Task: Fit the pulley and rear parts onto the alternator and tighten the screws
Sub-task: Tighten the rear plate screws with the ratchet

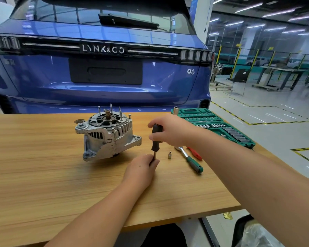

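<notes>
Workshop interior: wood-grain tabletop [43, 175] in the foreground; blue car [103, 77], rear end facing, just behind it; pale glossy floor [266, 111] with yellow-black hazard striping; metal workbenches [282, 75] at far right; ceiling strip lights [275, 13] lit; white pillar [202, 15]

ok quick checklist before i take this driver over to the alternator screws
1. Right hand grips the black driver handle: ok.
2. Left hand pinches the driver shaft near its tip: ok.
3. Bit or socket seated on the tip: cannot tell, hidden by the fingers.
4. Alternator rests on the wooden table, studs up, held by neither hand: not ok.
5. Loose small socket lies beside the ratchet, away from the alternator: ok.
</notes>
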Demonstrator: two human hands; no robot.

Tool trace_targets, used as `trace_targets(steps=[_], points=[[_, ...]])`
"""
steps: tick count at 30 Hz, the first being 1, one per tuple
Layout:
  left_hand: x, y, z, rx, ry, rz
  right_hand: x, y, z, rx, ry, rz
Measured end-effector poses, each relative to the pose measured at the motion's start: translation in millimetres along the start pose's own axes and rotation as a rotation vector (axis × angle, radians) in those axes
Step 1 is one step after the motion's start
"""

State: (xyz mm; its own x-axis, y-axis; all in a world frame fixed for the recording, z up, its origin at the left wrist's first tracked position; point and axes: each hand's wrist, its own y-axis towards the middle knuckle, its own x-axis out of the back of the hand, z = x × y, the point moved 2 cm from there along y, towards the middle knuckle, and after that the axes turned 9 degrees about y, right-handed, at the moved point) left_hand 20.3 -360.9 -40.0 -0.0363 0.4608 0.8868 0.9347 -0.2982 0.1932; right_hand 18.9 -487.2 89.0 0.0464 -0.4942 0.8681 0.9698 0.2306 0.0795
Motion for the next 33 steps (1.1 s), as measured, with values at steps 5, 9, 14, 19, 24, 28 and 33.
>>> trace_targets(steps=[5,9,14,19,24,28,33], points=[[-0.9,3.2,2.4,-0.002,-0.032,-0.01,4.0,4.3,-51.8,-0.313,0.463,-0.274],[-4.1,5.3,5.2,0.0,-0.045,-0.008,-25.1,8.9,-89.6,-0.494,-0.199,-0.119],[-4.8,5.9,6.4,-0.003,-0.081,-0.012,-45.8,11.9,-103.6,-0.514,-0.487,0.058],[-3.8,4.8,5.9,-0.008,-0.067,-0.008,-44.5,11.2,-104.5,-0.553,-0.313,-0.038],[-1.7,2.3,4.4,0.001,-0.063,-0.005,-8.3,-2.8,-85.4,-0.481,0.189,-0.156],[1.5,-3.2,3.4,0.026,-0.042,-0.008,22.2,-21.5,-38.5,-0.213,0.253,-0.166],[5.4,-12.7,3.6,0.046,-0.009,-0.026,44.6,-41.7,19.8,-0.018,0.284,-0.051]])
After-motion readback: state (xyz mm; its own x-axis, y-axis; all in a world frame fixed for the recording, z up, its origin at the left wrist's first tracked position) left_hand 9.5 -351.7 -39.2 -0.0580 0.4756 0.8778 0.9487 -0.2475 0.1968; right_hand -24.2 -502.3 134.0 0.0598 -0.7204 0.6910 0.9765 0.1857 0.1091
